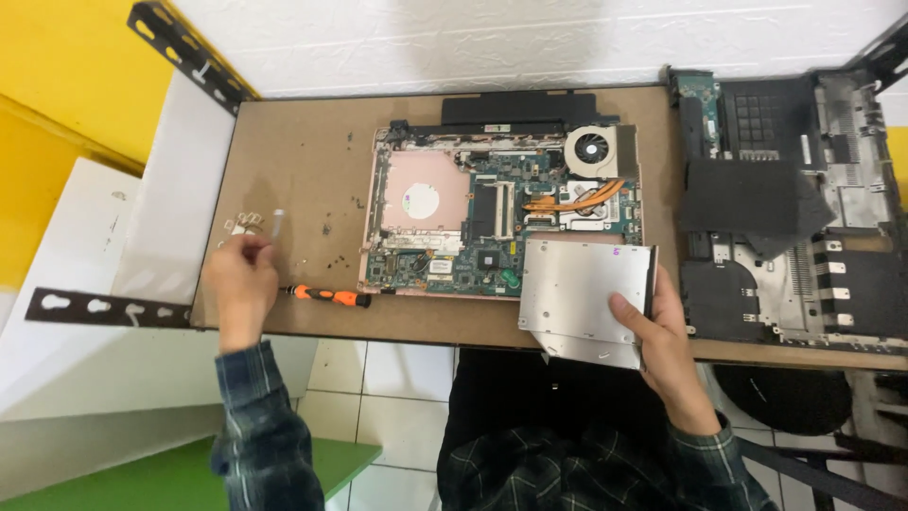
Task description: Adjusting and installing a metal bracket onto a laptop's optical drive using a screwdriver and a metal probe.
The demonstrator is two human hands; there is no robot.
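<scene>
An opened laptop base (473, 227) with its green circuit board, copper heat pipe and round fan lies in the middle of a brown board table (303, 161). My right hand (653, 331) grips a flat silver optical drive (582, 293) at the table's front edge, just right of the laptop base. My left hand (241, 279) is closed at the table's left edge, its fingertips pinching something small that I cannot make out. An orange-handled screwdriver (331, 295) lies on the table between my left hand and the laptop base.
A small pale stick (277, 223) and loose screws lie near my left hand. A black battery bar (515, 106) sits behind the laptop. A stripped dark laptop case (794, 208) lies at the right. Black perforated metal brackets (104, 308) stick out at the left.
</scene>
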